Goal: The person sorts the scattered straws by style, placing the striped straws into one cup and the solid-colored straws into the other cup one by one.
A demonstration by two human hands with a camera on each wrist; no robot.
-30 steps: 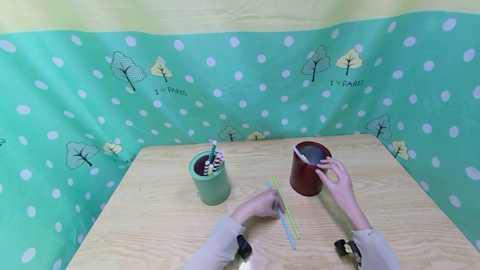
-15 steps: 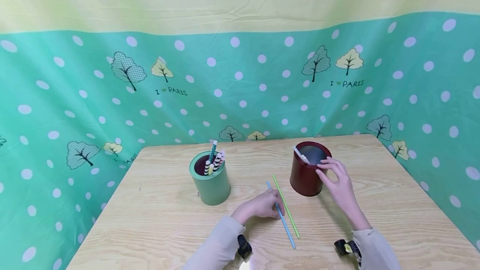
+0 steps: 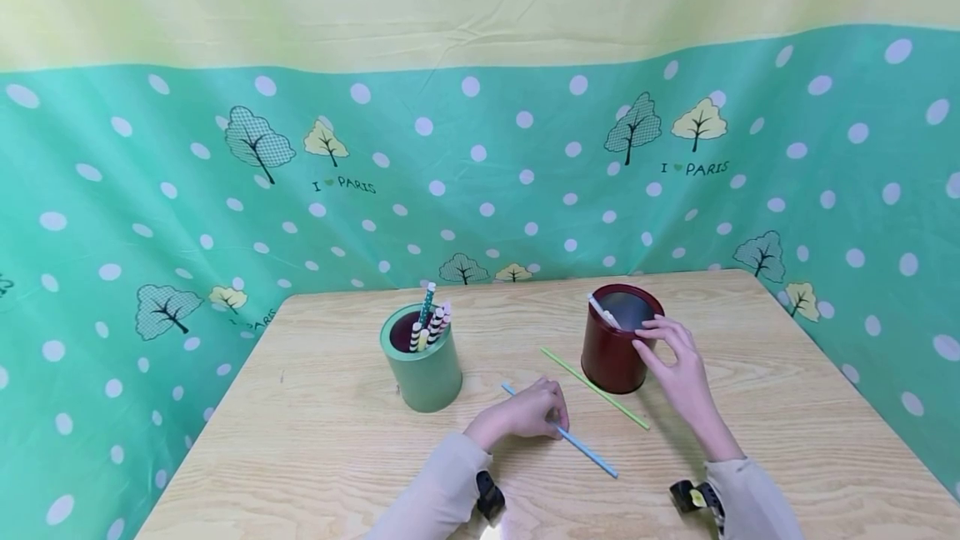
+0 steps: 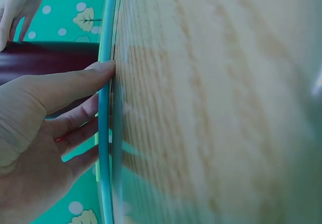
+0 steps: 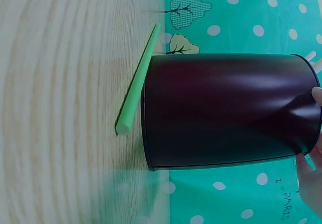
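Note:
In the head view my left hand [image 3: 528,411] pinches a blue straw [image 3: 588,450] near its middle, low over the wooden table. The left wrist view shows the thumb on one side of this blue straw [image 4: 104,133] and fingers on the other. A green straw [image 3: 596,388] lies on the table beside the dark red can [image 3: 611,361]; in the right wrist view the green straw [image 5: 133,90] lies by the can's base. My right hand [image 3: 681,369] holds the can's rim at its right, thumb on the outer wall. Pale sticks lean inside this can.
To the left stands a green can [image 3: 427,377] holding several patterned sticks [image 3: 431,327]. The wooden table [image 3: 322,440] reaches back to a green and yellow curtain [image 3: 480,157] with dots and trees.
Both straws have turned, their near ends swinging right; the blue one's far end has swung left. The green straw has moved away from my left fingers towards the red can. My right hand stays put.

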